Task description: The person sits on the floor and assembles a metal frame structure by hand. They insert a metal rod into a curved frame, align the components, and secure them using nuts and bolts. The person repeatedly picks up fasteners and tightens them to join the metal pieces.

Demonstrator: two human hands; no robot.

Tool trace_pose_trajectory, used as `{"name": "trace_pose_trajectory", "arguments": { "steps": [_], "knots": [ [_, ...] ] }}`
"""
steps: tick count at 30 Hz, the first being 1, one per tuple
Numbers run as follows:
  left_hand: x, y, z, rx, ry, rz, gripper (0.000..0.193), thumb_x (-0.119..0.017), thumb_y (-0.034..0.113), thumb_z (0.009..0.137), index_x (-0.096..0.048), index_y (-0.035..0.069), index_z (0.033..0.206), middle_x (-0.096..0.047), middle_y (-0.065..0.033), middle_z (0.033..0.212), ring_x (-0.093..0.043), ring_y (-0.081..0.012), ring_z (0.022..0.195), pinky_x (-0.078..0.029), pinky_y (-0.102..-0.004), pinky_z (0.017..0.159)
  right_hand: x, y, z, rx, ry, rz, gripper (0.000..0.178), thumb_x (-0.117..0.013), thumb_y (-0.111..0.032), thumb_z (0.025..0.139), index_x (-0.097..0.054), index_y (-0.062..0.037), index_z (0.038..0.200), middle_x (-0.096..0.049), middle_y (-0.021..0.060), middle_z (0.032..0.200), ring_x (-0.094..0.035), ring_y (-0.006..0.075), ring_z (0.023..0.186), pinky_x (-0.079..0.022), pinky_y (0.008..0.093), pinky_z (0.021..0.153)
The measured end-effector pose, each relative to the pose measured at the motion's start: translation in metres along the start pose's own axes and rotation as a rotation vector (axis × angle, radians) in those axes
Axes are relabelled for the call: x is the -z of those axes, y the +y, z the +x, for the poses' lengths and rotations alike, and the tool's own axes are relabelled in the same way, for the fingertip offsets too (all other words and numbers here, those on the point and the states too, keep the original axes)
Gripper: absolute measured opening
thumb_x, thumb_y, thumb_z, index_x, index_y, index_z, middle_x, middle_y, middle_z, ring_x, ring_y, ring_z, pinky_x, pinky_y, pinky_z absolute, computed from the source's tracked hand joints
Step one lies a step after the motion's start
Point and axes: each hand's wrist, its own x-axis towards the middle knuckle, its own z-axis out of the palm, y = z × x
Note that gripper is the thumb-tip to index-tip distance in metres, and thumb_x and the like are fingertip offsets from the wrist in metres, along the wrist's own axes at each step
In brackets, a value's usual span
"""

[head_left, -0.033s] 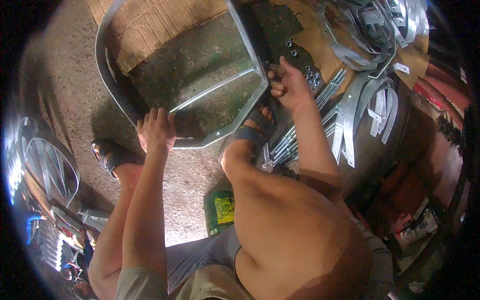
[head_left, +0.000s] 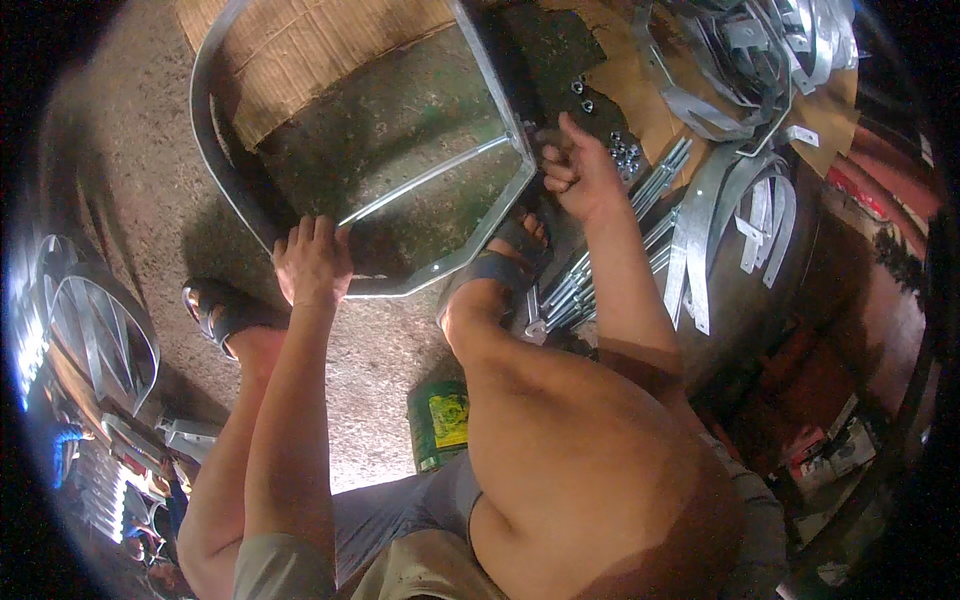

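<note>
A large rounded frame of grey metal strip (head_left: 200,120) stands on edge before me, with a thin threaded rod (head_left: 425,180) crossing its near part. My left hand (head_left: 313,262) is closed over the strip at the near left corner, by the rod's left end. My right hand (head_left: 582,172) is just outside the right corner, where the rod's other end meets the strip. Its fingers are curled and the thumb points up. Whatever lies between those fingertips is too small and dark to make out.
Several threaded rods (head_left: 580,285) and a wrench (head_left: 536,318) lie right of my sandalled foot. Loose nuts (head_left: 625,155) are beyond them. Curved metal strips (head_left: 690,240) pile at the right; more bands (head_left: 105,330) stand at the left. Cardboard (head_left: 300,70) lies under the frame; a green container (head_left: 437,425) stands between my legs.
The fingers of my right hand have curled and shifted slightly away from the frame's corner. My left hand and the frame have not visibly moved.
</note>
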Motion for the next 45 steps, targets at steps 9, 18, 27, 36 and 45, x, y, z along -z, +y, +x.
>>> {"name": "trace_pose_trajectory", "arguments": {
  "steps": [9,18,27,36,45],
  "knots": [
    [-0.026,-0.012,-0.001,-0.052,0.254,0.055,0.030,-0.051,0.038,0.096,-0.061,0.011,0.105,-0.063,-0.0097,0.109,-0.061,-0.0290,0.106,-0.044,-0.0511,0.097,-0.010,0.011,0.002,0.194,0.125,-0.348,0.026,-0.071,-0.033,0.089,-0.062,-0.0106,0.097,-0.054,-0.0019,0.072,-0.042,0.0091,0.053,-0.031,0.0247,0.047],
    [-0.025,-0.009,0.000,-0.079,0.268,0.046,0.030,-0.051,0.038,0.096,-0.062,0.011,0.103,-0.063,-0.0098,0.107,-0.060,-0.0291,0.105,-0.044,-0.0521,0.095,-0.006,0.008,0.029,0.277,0.170,-0.656,0.037,-0.070,-0.046,0.088,-0.061,-0.0096,0.086,-0.053,-0.0026,0.066,-0.044,0.0090,0.051,-0.033,0.0258,0.045],
    [-0.031,-0.013,0.001,-0.095,0.309,0.052,0.030,-0.052,0.038,0.095,-0.061,0.011,0.104,-0.063,-0.0100,0.106,-0.060,-0.0294,0.105,-0.044,-0.0523,0.095,0.020,0.011,0.026,0.131,0.160,-0.268,0.039,-0.065,-0.052,0.090,-0.063,-0.0124,0.091,-0.054,-0.0026,0.065,-0.042,0.0109,0.049,-0.031,0.0272,0.047],
    [-0.032,-0.012,0.002,-0.108,0.341,0.064,0.028,-0.053,0.037,0.095,-0.060,0.011,0.102,-0.062,-0.0101,0.107,-0.060,-0.0301,0.104,-0.045,-0.0515,0.092,0.001,0.014,0.026,0.338,0.064,-0.608,0.023,-0.067,-0.035,0.091,-0.067,-0.0115,0.089,-0.059,-0.0012,0.074,-0.050,0.0116,0.057,-0.038,0.0277,0.049],
    [-0.025,-0.009,0.001,-0.063,0.225,0.053,0.030,-0.053,0.038,0.095,-0.061,0.010,0.102,-0.063,-0.0099,0.110,-0.060,-0.0295,0.106,-0.044,-0.0507,0.094,0.002,0.011,0.031,0.452,0.013,-0.743,0.028,-0.066,-0.032,0.091,-0.069,-0.0049,0.098,-0.066,0.0027,0.081,-0.057,0.0142,0.067,-0.044,0.0310,0.062]
  ]
}}
